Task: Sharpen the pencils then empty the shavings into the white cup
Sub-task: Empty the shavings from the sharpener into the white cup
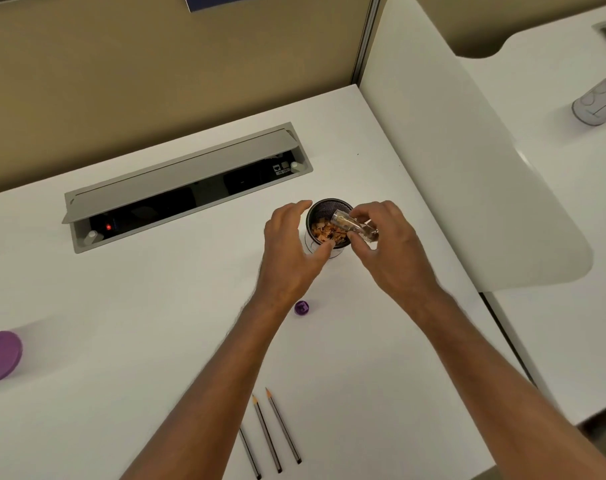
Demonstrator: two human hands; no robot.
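Observation:
A white cup [324, 206] with a dark inside stands on the desk and holds orange pencil shavings [324, 233]. My right hand [386, 249] holds a clear shavings container [350, 223] tilted over the cup's rim, its mouth pointing into the cup. My left hand [291, 249] curls around the cup's left side, thumb against its front. The purple sharpener head [302, 307] lies on the desk below my left wrist. Three grey pencils [275, 433] with sharp tips lie side by side near the front edge, the leftmost partly under my left forearm.
A grey cable hatch [187, 181] stands open in the desk behind the cup. A purple object [0, 355] sits at the left edge. A white divider panel [467, 161] borders the desk on the right, with a grey bottle [599, 102] on the neighbouring desk.

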